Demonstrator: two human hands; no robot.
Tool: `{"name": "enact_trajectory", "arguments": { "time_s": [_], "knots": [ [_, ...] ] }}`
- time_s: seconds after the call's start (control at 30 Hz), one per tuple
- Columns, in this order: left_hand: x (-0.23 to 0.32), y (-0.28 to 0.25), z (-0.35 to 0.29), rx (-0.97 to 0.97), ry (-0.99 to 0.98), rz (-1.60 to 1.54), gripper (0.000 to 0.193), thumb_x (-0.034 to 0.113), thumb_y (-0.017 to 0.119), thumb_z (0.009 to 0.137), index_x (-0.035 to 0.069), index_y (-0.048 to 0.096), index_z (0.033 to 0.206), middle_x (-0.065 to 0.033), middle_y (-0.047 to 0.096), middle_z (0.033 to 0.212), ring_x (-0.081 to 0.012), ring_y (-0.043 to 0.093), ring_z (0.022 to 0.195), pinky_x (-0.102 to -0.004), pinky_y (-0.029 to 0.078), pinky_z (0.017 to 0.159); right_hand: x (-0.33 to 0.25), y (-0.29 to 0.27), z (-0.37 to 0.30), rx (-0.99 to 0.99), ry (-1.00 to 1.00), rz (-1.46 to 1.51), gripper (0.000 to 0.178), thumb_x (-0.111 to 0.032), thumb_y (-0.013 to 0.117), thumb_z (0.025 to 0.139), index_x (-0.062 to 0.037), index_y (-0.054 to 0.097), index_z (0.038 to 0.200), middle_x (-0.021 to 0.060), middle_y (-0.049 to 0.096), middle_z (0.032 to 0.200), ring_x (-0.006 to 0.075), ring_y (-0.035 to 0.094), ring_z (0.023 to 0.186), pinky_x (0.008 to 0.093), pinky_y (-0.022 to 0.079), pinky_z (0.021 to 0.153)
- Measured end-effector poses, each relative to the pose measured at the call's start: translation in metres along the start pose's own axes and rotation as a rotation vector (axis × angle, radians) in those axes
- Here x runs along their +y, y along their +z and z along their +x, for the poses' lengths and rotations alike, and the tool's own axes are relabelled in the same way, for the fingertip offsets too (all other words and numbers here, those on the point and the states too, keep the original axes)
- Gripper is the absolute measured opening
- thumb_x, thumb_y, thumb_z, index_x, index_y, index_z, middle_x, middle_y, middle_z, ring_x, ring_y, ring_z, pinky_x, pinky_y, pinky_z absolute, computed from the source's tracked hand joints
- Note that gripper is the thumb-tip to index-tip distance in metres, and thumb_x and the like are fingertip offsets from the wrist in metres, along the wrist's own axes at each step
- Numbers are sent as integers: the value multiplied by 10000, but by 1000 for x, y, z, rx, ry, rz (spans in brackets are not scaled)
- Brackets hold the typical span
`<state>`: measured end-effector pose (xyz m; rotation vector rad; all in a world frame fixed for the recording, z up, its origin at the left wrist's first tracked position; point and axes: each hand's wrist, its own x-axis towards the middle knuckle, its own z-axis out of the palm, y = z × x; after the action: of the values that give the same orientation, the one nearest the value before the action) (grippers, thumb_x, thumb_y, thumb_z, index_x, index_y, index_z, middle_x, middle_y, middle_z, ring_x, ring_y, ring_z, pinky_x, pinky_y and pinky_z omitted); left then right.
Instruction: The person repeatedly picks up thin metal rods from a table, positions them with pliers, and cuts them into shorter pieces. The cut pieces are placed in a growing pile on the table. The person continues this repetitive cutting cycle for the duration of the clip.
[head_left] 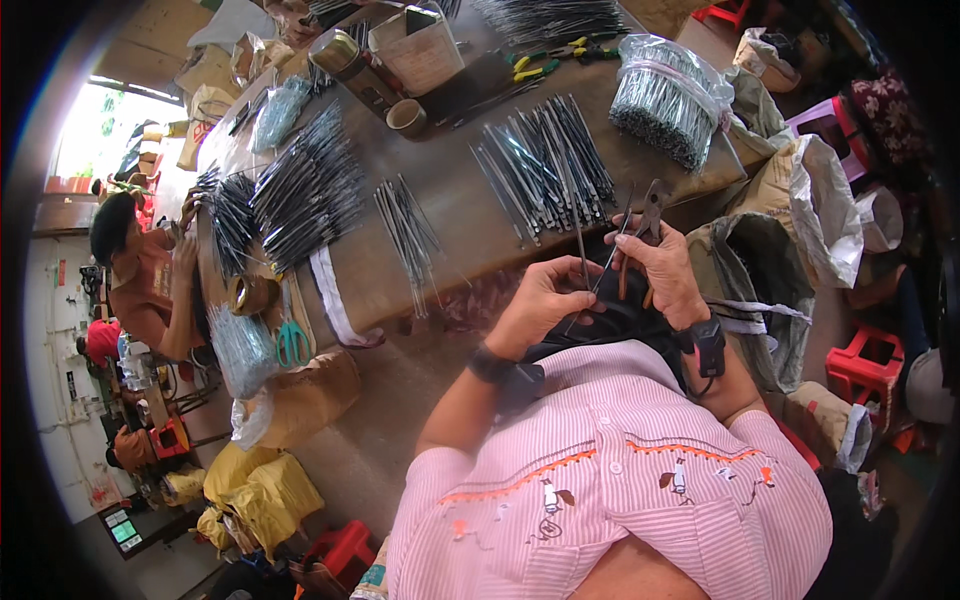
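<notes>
Over my lap, just off the table's near edge, my left hand (545, 308) is closed, its thumb and fingers pinching a thin dark strip (579, 232) that points up toward the table. My right hand (664, 272) is wrapped around pliers (652, 207) with orange handles, their jaws pointing up. A second thin strip (610, 255) slants between both hands; which fingers grip it is hard to make out. Beyond my hands, a spread of similar strips (550, 165) lies on the table (450, 275). A smaller row of strips (405, 230) lies to its left.
Farther left are a large strip pile (310, 185), teal scissors (292, 342) and a tape roll (250, 293). A plastic-wrapped bundle (665, 110) stands at the right. Yellow-handled pliers (535, 70) and a cup (406, 118) lie behind. Sacks (760, 290) crowd my right; a person (150, 285) sits left.
</notes>
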<state>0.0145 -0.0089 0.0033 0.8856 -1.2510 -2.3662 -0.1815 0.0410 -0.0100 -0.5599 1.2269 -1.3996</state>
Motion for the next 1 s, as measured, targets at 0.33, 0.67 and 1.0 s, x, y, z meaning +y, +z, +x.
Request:
{"name": "enact_trajectory", "arguments": {
  "time_s": [0.33, 0.67, 1.0],
  "knots": [
    [-3, -1, 6, -14, 20, -245, 150, 60, 584, 877, 16, 570, 1020, -60, 613, 906, -145, 606, 798, -265, 508, 695, 2, 6, 7, -44, 42, -22, 215, -98, 723, 823, -8, 616, 988, 48, 652, 806, 114, 601, 635, 233, 495, 604],
    [-28, -7, 25, 220, -41, -397, 125, 96, 685, 849, 84, 581, 915, -2, 622, 773, -101, 562, 581, -193, 428, 490, 9, 5, 6, -25, 70, 15, 180, -118, 662, 860, 26, 617, 959, 91, 658, 843, 155, 625, 736, 266, 505, 652],
    [-16, -1, 19, 404, 218, 71, 154, -9, 631, 851, 12, 685, 994, -15, 558, 785, -68, 497, 595, -198, 395, 520, 15, -36, -18, -418, 400, 470, 335, -84, 457, 814, 15, 507, 1131, 281, 590, 1093, 355, 649, 875, 361, 571, 609]
  ]
}}
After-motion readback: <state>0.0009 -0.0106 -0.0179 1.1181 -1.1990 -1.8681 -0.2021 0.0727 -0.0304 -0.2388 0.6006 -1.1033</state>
